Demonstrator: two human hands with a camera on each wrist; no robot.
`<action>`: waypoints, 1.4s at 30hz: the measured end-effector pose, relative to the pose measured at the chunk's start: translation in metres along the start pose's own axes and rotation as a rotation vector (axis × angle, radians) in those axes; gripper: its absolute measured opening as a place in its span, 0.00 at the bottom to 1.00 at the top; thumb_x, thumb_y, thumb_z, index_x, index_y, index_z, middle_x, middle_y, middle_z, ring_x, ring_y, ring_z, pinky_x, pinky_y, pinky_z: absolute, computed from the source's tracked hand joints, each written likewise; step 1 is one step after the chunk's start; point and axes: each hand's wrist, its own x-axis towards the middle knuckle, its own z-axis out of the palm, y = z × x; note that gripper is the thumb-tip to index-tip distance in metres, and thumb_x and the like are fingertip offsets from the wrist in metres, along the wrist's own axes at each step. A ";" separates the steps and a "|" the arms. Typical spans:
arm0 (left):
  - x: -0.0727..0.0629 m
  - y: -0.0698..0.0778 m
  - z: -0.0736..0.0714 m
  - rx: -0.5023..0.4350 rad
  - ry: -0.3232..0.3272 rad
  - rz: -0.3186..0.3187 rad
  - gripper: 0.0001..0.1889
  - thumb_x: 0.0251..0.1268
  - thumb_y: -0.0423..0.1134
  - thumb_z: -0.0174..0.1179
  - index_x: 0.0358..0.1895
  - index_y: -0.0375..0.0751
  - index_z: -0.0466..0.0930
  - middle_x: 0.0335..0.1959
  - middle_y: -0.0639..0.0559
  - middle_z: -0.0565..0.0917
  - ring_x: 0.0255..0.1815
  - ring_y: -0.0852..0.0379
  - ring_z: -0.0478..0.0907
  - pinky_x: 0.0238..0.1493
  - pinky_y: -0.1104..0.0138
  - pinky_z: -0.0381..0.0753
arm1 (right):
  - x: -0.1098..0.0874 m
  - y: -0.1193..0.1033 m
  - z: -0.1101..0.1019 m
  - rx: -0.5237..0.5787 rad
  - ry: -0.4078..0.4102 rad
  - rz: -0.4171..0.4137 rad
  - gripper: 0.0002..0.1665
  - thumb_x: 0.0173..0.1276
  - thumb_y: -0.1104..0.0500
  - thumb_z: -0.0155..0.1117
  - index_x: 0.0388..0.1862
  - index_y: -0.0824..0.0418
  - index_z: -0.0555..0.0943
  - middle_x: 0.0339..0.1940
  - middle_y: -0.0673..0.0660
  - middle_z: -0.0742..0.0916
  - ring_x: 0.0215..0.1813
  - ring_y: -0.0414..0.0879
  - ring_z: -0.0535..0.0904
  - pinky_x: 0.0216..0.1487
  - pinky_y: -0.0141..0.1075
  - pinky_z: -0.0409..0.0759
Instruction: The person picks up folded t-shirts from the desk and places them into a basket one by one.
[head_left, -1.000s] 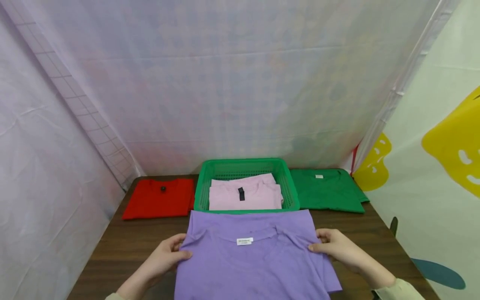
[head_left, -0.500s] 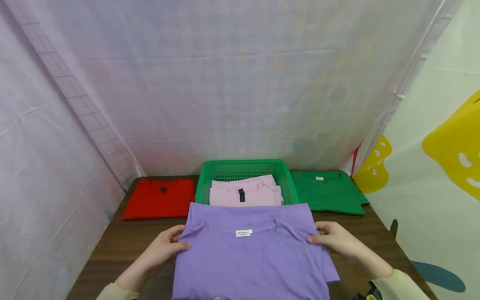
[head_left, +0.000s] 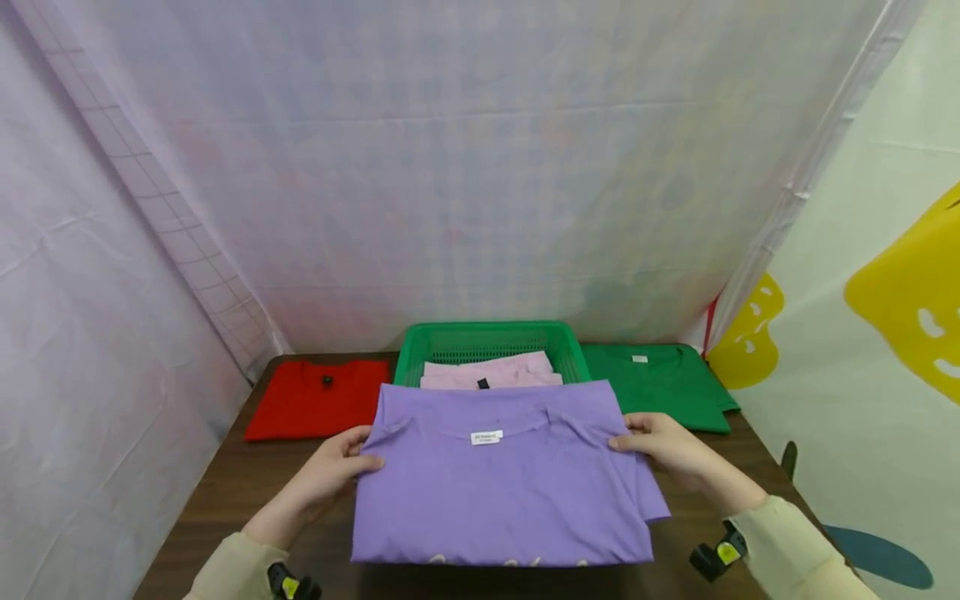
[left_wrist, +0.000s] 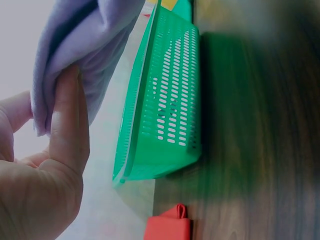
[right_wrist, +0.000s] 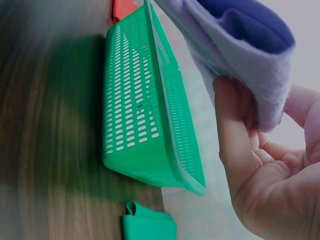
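A folded purple T-shirt [head_left: 495, 492] with a white neck label is held up in front of the basket, above the table. My left hand [head_left: 337, 467] pinches its left edge between thumb and fingers; my right hand [head_left: 663, 446] pinches the right edge the same way. Both wrist views show the folded layers between thumb and fingers. Behind the shirt stands a green plastic basket [head_left: 491, 331] with perforated walls. Inside it lies a folded pink T-shirt [head_left: 487, 372] with a black label, its lower part hidden by the purple one.
To the basket's left a folded red T-shirt [head_left: 322, 400] lies on the dark wooden table [head_left: 225, 492]. A folded green T-shirt [head_left: 660, 383] lies to its right. White cloth hangs behind and on the left; a printed curtain [head_left: 862, 375] stands on the right.
Both hands have raised the purple T-shirt and brought it forward toward the basket. Its lower edge has come into view, and it now covers the basket's front rim and more of the pink shirt.
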 end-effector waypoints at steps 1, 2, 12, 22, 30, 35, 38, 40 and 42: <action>0.002 0.001 -0.001 0.006 0.008 0.000 0.33 0.65 0.33 0.60 0.69 0.24 0.56 0.54 0.37 0.79 0.48 0.49 0.81 0.48 0.56 0.81 | 0.002 -0.001 -0.001 0.003 0.001 -0.006 0.19 0.69 0.60 0.63 0.50 0.74 0.76 0.37 0.56 0.84 0.36 0.46 0.81 0.38 0.40 0.83; 0.005 0.002 -0.002 0.016 0.019 0.000 0.33 0.65 0.33 0.60 0.69 0.25 0.57 0.54 0.37 0.79 0.48 0.49 0.80 0.48 0.56 0.81 | 0.004 -0.002 -0.002 0.008 0.002 -0.009 0.19 0.69 0.60 0.63 0.50 0.74 0.76 0.37 0.56 0.84 0.36 0.45 0.81 0.38 0.40 0.83; 0.028 0.003 -0.009 0.059 0.080 0.004 0.31 0.65 0.34 0.60 0.68 0.26 0.61 0.53 0.36 0.79 0.46 0.49 0.81 0.48 0.56 0.81 | 0.025 -0.004 -0.010 0.044 0.018 -0.019 0.17 0.68 0.60 0.63 0.49 0.72 0.78 0.36 0.55 0.85 0.36 0.45 0.81 0.39 0.39 0.82; 0.051 0.009 -0.015 0.119 0.135 0.022 0.29 0.65 0.33 0.59 0.67 0.26 0.63 0.54 0.34 0.78 0.45 0.50 0.80 0.48 0.57 0.81 | 0.050 -0.008 -0.019 0.054 0.062 -0.025 0.10 0.67 0.60 0.64 0.42 0.66 0.81 0.33 0.53 0.84 0.33 0.43 0.80 0.37 0.37 0.81; 0.072 0.015 -0.021 0.085 0.133 0.013 0.29 0.67 0.33 0.57 0.68 0.26 0.61 0.59 0.32 0.73 0.44 0.50 0.80 0.47 0.56 0.82 | 0.069 -0.012 -0.027 0.117 0.094 0.037 0.09 0.69 0.61 0.62 0.44 0.65 0.80 0.34 0.52 0.85 0.36 0.43 0.81 0.39 0.37 0.82; 0.085 0.025 -0.023 0.075 0.156 0.010 0.29 0.66 0.32 0.57 0.69 0.27 0.60 0.59 0.31 0.73 0.44 0.50 0.81 0.46 0.56 0.82 | 0.082 -0.020 -0.032 0.121 0.136 0.076 0.15 0.68 0.59 0.64 0.49 0.68 0.79 0.37 0.54 0.84 0.38 0.45 0.81 0.40 0.39 0.82; 0.093 0.030 -0.025 0.052 0.162 0.015 0.29 0.65 0.30 0.57 0.68 0.25 0.61 0.58 0.31 0.74 0.43 0.52 0.81 0.45 0.58 0.82 | 0.090 -0.025 -0.035 0.117 0.163 0.087 0.14 0.68 0.59 0.64 0.47 0.67 0.79 0.36 0.54 0.84 0.36 0.44 0.81 0.40 0.38 0.82; 0.098 0.033 -0.026 0.045 0.162 0.023 0.29 0.65 0.29 0.57 0.68 0.24 0.60 0.56 0.32 0.75 0.42 0.53 0.81 0.45 0.59 0.82 | 0.095 -0.029 -0.036 0.119 0.175 0.093 0.12 0.67 0.59 0.65 0.45 0.66 0.79 0.35 0.54 0.84 0.35 0.44 0.81 0.39 0.38 0.82; 0.102 0.036 -0.028 0.040 0.165 0.028 0.29 0.65 0.28 0.56 0.68 0.24 0.61 0.56 0.32 0.76 0.42 0.54 0.81 0.45 0.60 0.82 | 0.099 -0.033 -0.038 0.125 0.180 0.095 0.12 0.67 0.59 0.65 0.44 0.66 0.79 0.35 0.53 0.84 0.35 0.44 0.81 0.39 0.38 0.82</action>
